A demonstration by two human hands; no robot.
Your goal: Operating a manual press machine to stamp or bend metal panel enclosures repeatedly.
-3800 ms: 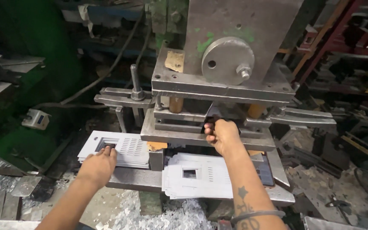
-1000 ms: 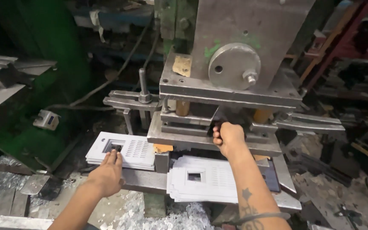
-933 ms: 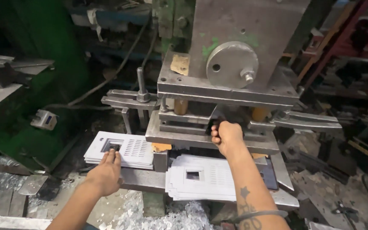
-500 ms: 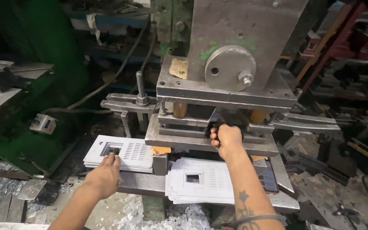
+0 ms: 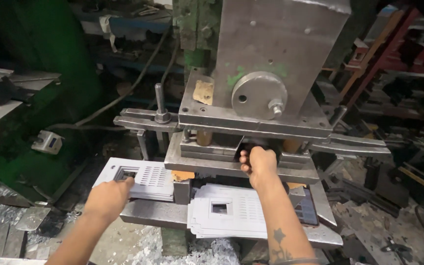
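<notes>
Far left: green machine body (image 5: 50,73), grey metal strips (image 5: 6,93) leaning against it, small grey box (image 5: 47,142) lower down. Metal scrap (image 5: 192,250) scattered over floor below.

Left of press: stack of white perforated plates (image 5: 148,176) with square cut-out, lying on press bed (image 5: 153,213). Left hand (image 5: 106,196) resting on near left corner of that stack, fingertips at cut-out edge, fingers curled loosely together; whether gripping top plate or only pressing on it, cannot tell.

Centre: big grey press (image 5: 271,64) with round disc (image 5: 259,95) on front, upright bolt (image 5: 160,105) on left arm, orange block (image 5: 182,175) just under upper plate. Second stack of white plates (image 5: 231,216) lying on bed in front, square hole near middle, edges fanned out a little.

Right of centre: right hand (image 5: 258,164) reaching into gap between upper die plates, fingers closed around something dark in there; object itself too hidden to name. Tattooed forearm crossing over second stack.

Far right: red frame (image 5: 388,54) and dark clutter of metal parts (image 5: 408,162), details lost in shadow.
</notes>
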